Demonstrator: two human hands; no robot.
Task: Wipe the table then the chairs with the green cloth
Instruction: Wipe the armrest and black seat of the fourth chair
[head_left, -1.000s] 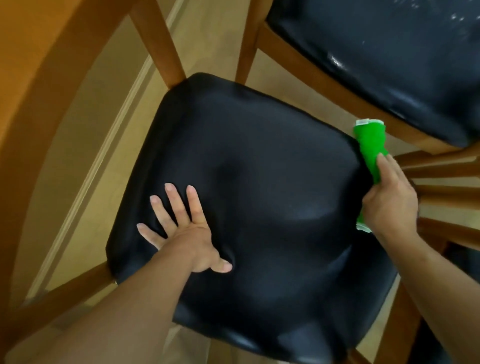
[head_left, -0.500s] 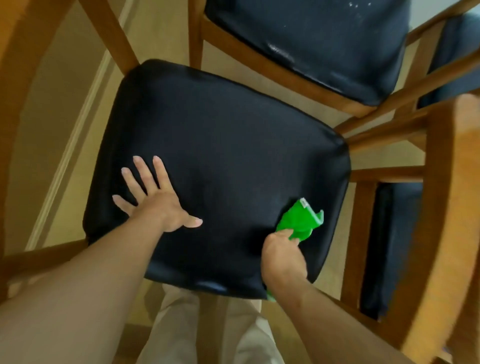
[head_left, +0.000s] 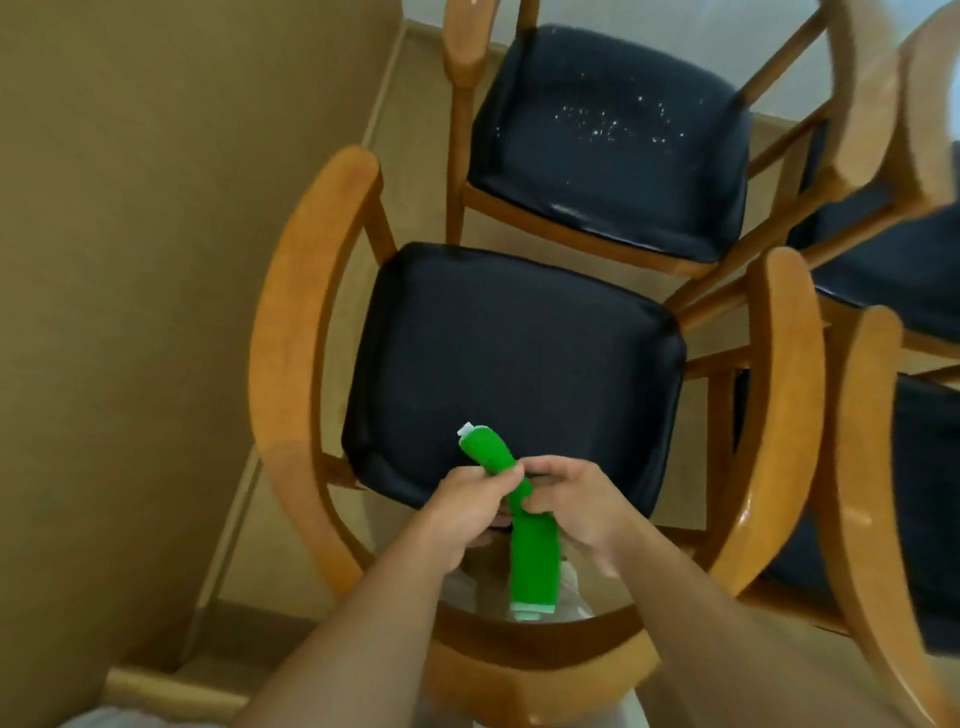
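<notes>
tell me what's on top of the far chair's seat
Scattered pale specks lie on the far chair's black seat; what they are is too small to tell. Nothing covers the seat except the chair frames crossing its right edge.

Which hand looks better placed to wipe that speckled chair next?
Probably the right hand. Both hands grip the green cloth, but the speckled seat lies ahead and to the right, nearer that hand than the left hand.

I count four wooden chairs with dark seats: one right below me, one beyond it with white specks on its cushion, and two at my right, the upper and the lower only partly in view. One green cloth. Two hands, my left and my right.
</notes>
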